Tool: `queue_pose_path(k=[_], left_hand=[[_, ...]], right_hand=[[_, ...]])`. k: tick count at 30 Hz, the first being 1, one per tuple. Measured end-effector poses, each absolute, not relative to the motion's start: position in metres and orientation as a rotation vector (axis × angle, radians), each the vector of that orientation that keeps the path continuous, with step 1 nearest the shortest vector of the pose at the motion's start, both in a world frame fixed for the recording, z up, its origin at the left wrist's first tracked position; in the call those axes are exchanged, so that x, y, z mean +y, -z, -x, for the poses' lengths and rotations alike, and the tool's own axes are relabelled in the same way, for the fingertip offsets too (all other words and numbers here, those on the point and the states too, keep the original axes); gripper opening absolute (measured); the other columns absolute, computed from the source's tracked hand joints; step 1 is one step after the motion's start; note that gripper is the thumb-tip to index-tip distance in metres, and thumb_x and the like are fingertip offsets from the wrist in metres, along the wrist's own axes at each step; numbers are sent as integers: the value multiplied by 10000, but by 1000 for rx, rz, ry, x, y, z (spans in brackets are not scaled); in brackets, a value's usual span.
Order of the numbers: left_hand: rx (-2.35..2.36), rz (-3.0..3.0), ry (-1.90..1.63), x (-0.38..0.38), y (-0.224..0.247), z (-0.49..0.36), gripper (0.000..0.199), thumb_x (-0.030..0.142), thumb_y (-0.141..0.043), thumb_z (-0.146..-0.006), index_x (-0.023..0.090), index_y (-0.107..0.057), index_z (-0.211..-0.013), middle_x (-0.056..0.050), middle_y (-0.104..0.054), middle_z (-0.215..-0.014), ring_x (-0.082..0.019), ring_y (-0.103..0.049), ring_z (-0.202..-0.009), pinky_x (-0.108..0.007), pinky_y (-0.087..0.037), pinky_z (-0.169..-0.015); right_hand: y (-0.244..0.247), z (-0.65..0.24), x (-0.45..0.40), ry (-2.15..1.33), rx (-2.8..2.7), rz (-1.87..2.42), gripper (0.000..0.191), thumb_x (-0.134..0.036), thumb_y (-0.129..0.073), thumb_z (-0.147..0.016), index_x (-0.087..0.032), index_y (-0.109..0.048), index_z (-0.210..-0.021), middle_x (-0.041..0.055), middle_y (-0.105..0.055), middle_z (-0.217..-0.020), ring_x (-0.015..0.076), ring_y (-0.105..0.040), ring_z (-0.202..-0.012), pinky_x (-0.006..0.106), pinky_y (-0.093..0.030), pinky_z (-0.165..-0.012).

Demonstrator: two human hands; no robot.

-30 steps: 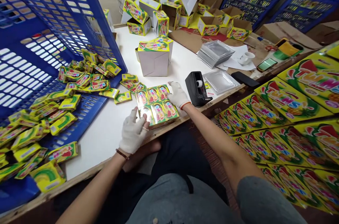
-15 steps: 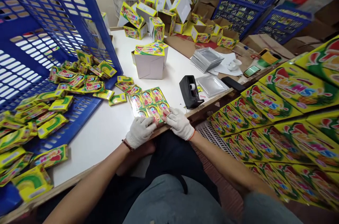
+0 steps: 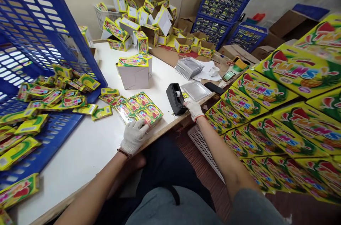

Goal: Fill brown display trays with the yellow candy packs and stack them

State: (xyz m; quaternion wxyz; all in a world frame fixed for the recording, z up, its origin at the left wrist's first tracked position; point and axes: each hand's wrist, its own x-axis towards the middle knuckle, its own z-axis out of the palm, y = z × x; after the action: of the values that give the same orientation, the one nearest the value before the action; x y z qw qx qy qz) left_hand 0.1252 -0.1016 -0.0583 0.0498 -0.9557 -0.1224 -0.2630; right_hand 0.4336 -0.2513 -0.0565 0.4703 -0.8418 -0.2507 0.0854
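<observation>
My left hand [image 3: 134, 134], in a white glove with bare fingertips, rests closed against the near edge of a flat block of small yellow-green packs [image 3: 140, 108] on the white table. My right hand [image 3: 194, 109], gloved too, is at the front end of a black tape dispenser [image 3: 174, 99], fingers pressed together; whether tape is between them is too small to tell. A few loose packs [image 3: 102, 112] lie left of the block. Behind it stands a white and yellow carton [image 3: 135, 76].
A blue crate [image 3: 93, 65] with many small packs fills the left. Plastic trays [image 3: 189, 67] lie beyond the dispenser. Open cartons [image 3: 150, 35] are heaped at the back. Stacked large boxes [image 3: 290, 72] rise on the right, beside the table edge.
My right hand has left the block and moved right to the tape dispenser. My left hand stays at the block. The view has turned to the right.
</observation>
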Motion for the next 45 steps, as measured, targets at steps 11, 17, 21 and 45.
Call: queue_pose_path(k=[11,17,21,45], left_hand=[[-282,2783,738,-98,56,-126,161,228,-613,-815,252,-737,-914,-76,-724,-998,-247,-604,-782,-357,-380,-633],[-282,2877,772,-99,55,-123,190,166,-578,-780,216,-712,-905,-95,-721,-1017,-259,-621,-836,-376,-433,-694],[-213,2967,819,-98,59,-119,222,135,-564,-763,200,-696,-929,-103,-714,-1015,-252,-623,-858,-380,-451,-726],[-350,3165,455,-108,32,-126,292,192,-525,-850,220,-716,-1069,-102,-638,-938,-246,-569,-835,-373,-396,-700]], right_hand=[[73,-384,-298,-367,-309,1828,330,-524,-571,-716,-194,-585,-727,8,-581,-649,141,-519,-587,260,-409,-539],[90,-368,-314,-538,-278,1834,317,-469,-645,-594,-219,-475,-496,-44,-426,-441,104,-382,-466,238,-291,-451],[80,-338,-325,-732,-379,1767,313,-502,-684,-580,-216,-558,-559,-16,-520,-518,125,-454,-506,258,-355,-492],[67,-253,-223,-993,-530,1625,375,-560,-660,-738,-215,-525,-683,-45,-506,-535,102,-489,-487,223,-387,-472]])
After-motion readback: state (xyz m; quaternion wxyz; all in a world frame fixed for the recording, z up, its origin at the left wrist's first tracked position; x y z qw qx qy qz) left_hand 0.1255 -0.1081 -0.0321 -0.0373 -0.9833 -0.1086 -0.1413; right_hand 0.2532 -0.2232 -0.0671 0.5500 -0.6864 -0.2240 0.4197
